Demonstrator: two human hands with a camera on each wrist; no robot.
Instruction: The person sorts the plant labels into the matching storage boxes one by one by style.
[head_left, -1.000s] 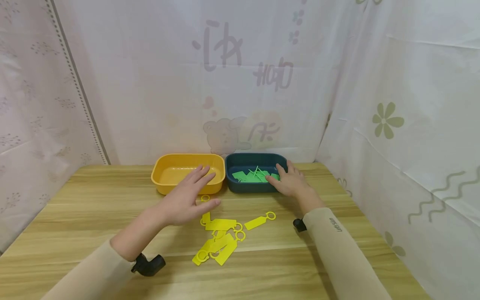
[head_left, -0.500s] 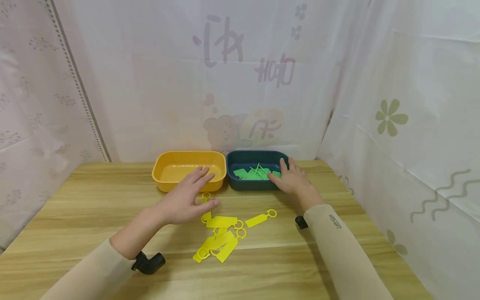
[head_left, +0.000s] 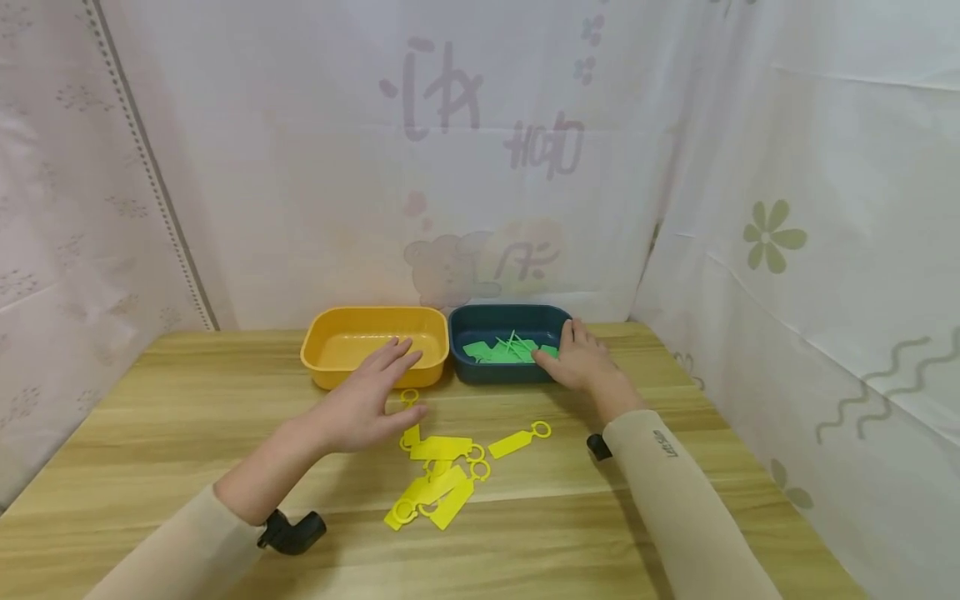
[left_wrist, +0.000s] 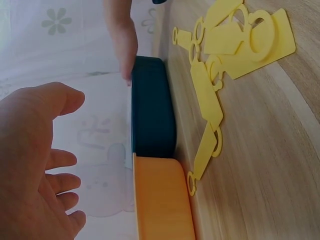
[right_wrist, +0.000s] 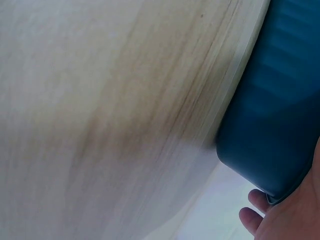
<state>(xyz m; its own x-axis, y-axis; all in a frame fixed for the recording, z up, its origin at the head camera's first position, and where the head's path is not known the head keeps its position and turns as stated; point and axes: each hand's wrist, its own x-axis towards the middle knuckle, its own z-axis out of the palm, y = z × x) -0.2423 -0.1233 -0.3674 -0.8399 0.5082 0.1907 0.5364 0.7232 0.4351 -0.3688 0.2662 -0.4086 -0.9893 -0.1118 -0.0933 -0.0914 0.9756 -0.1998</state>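
Observation:
In the head view my left hand (head_left: 360, 406) hovers in front of the yellow bin (head_left: 318, 367), its fingers spread and holding nothing. Below and beside it lie several flat yellow tags with ring ends (head_left: 441, 448), partly heaped over each other on the table. My right hand (head_left: 587, 362) rests at the right end of the dark blue bin (head_left: 491, 375), thumb near the front rim and fingers along the end wall. Light green tags (head_left: 510, 350) lie inside that bin. The right wrist view shows the hand against the bin's rim (right_wrist: 280, 197), two fingertips past its corner.
Both bins stand side by side at the back of the wooden table (head_left: 187, 433), close to a printed white curtain (head_left: 337, 167). One yellow tag (head_left: 517, 442) lies apart on the right. A black wrist camera mount (head_left: 292, 533) juts from the left sleeve.
Both hands keep nearly the same places. My right forefinger has drawn back slightly toward the dark blue bin's right end. The head view has shifted a little; the tags and bins stay put.

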